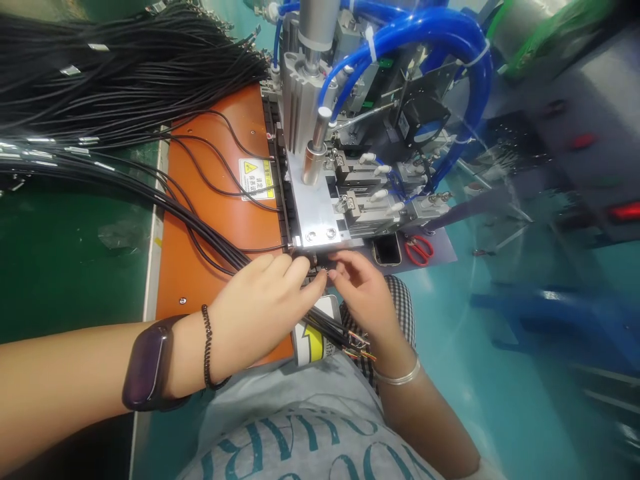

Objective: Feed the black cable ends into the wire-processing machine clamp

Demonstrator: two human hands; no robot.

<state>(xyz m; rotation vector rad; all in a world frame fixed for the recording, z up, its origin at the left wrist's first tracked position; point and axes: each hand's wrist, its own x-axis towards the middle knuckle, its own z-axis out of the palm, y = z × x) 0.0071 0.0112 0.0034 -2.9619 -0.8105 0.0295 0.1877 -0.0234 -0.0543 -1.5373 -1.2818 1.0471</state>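
My left hand (pixel 260 300) is closed over a bundle of black cables (pixel 200 223), which runs in from the left and passes under the palm. The cables come out beyond it with stripped, coloured wire ends (pixel 361 345). My right hand (pixel 367 297) has its thumb and index finger pinched close to my left fingertips, on something too small to make out. Both sets of fingertips are at the front end of a metal press machine (pixel 315 207), just below its silver plate. Several single black cables lead into the slotted edge of the orange panel (pixel 225 167).
A large heap of black cables (pixel 125 73) lies at the upper left. Blue air hoses (pixel 445 27) loop above the machine. A phone (pixel 387 250) and red-handled cutters (pixel 419 251) lie to the right. A yellow-and-white label (pixel 314 343) is below my hands.
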